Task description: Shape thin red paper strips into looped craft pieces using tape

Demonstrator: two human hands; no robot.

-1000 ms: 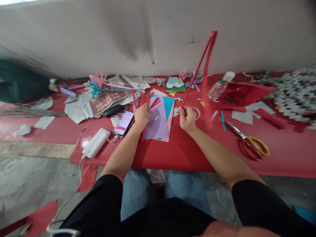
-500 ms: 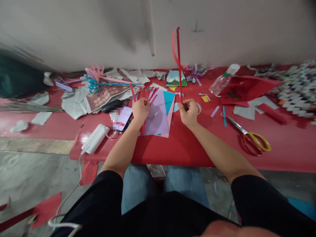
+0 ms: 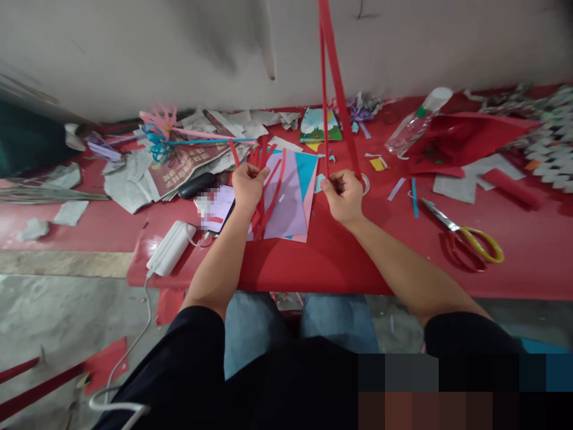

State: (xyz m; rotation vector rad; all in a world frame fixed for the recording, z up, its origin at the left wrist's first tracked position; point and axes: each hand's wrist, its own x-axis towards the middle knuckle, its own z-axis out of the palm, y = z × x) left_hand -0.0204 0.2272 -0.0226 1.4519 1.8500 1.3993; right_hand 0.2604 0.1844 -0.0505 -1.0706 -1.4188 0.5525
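Observation:
A long red paper strip [image 3: 326,113] stands up from my right hand [image 3: 344,196], pinched between thumb and fingers. It runs past the top of the view, and a second length comes back down behind the hand. My left hand [image 3: 248,188] is closed on another red paper strip [image 3: 234,153], whose end pokes out above the knuckles. Several more red strips fan out beside and under that hand. They lie over the lilac paper sheet [image 3: 293,206], which rests on blue [image 3: 306,167] and pink sheets.
Scissors [image 3: 465,236] with red and yellow handles lie at right, near a clear bottle [image 3: 418,122]. At left are a phone [image 3: 224,206], a white power bank [image 3: 172,248], a black case [image 3: 197,185] and newspaper [image 3: 179,167]. A grey wall rises behind the red table [image 3: 313,266].
The strip in my right hand has swung up out of view, its loop opening into two lengths. A red strip now curves across the lilac sheet by my left hand. The camera view has shifted slightly.

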